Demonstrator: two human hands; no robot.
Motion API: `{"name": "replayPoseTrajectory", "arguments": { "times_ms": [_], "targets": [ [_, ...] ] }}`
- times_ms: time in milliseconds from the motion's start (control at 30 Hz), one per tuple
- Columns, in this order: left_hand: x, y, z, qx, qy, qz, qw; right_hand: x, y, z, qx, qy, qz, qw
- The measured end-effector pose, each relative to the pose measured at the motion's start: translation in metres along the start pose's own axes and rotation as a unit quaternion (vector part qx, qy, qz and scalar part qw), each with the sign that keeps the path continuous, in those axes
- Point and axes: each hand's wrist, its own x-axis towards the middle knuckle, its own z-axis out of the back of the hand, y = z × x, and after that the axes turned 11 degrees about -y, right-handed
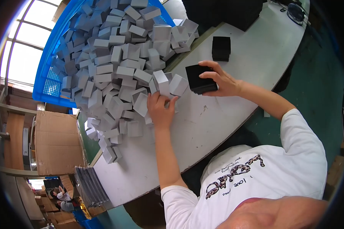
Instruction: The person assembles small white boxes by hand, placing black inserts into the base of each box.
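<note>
A stack of black square pieces (pixel 199 78) is gripped in my right hand (pixel 222 81), above the white table. My left hand (pixel 161 108) is at the near edge of a large pile of small white boxes (pixel 120 72), its fingers curled at a white box (pixel 161 82). Whether the fingertips hold that box is hard to tell. Another black stack (pixel 221 48) stands on the table beyond my right hand.
A blue plastic basket (pixel 46 82) lies behind the pile. Large black objects (pixel 233 11) and a brush (pixel 295 13) are at the table's far end. Grey sheets (pixel 91 187) and a cardboard box (pixel 59 143) are at the left. A person (pixel 63 194) is in the background.
</note>
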Motion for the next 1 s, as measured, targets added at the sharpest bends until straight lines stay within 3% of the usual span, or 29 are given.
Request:
{"name": "replayPoseTrajectory", "arguments": {
  "times_ms": [33,133,267,333,400,500,567,667,700,800,867,1000],
  "targets": [
    [-0.01,0.0,0.013,0.004,-0.002,0.02,1.0,-0.009,0.002,-0.012,0.001,0.033,-0.057,0.998],
    [-0.038,0.009,0.041,-0.002,-0.04,0.054,0.998,-0.019,0.011,-0.021,-0.057,0.091,-0.106,0.989],
    [-0.073,-0.018,0.078,-0.041,-0.085,0.018,0.995,-0.012,0.011,-0.011,-0.087,0.045,-0.076,0.992],
    [-0.096,-0.05,0.085,-0.068,-0.074,0.017,0.995,-0.004,0.015,-0.006,-0.095,0.048,-0.101,0.989],
    [-0.124,-0.075,0.085,-0.072,0.002,-0.01,0.997,-0.001,0.014,-0.004,-0.105,0.063,-0.113,0.986],
    [-0.149,-0.107,0.081,-0.046,0.076,0.021,0.996,0.01,0.017,-0.004,-0.125,0.061,-0.095,0.986],
    [-0.16,-0.118,0.084,-0.031,0.078,0.056,0.995,0.009,0.015,-0.007,-0.177,0.035,-0.078,0.981],
    [-0.168,-0.116,0.08,0.011,0.024,0.086,0.996,0.02,0.05,-0.002,-0.132,-0.012,-0.037,0.99],
    [-0.171,-0.114,0.078,0.028,0.0,0.096,0.995,0.019,0.066,-0.004,-0.075,0.011,-0.037,0.996],
    [-0.168,-0.097,0.074,-0.098,0.0,0.129,0.987,-0.003,0.104,-0.026,0.037,0.151,0.028,0.987],
    [-0.168,-0.092,0.073,-0.166,0.03,0.212,0.963,-0.023,0.113,-0.045,0.091,0.241,0.048,0.965],
    [-0.17,-0.089,0.069,-0.286,0.027,0.336,0.897,-0.043,0.117,-0.072,0.161,0.255,0.005,0.953]
  ]
}}
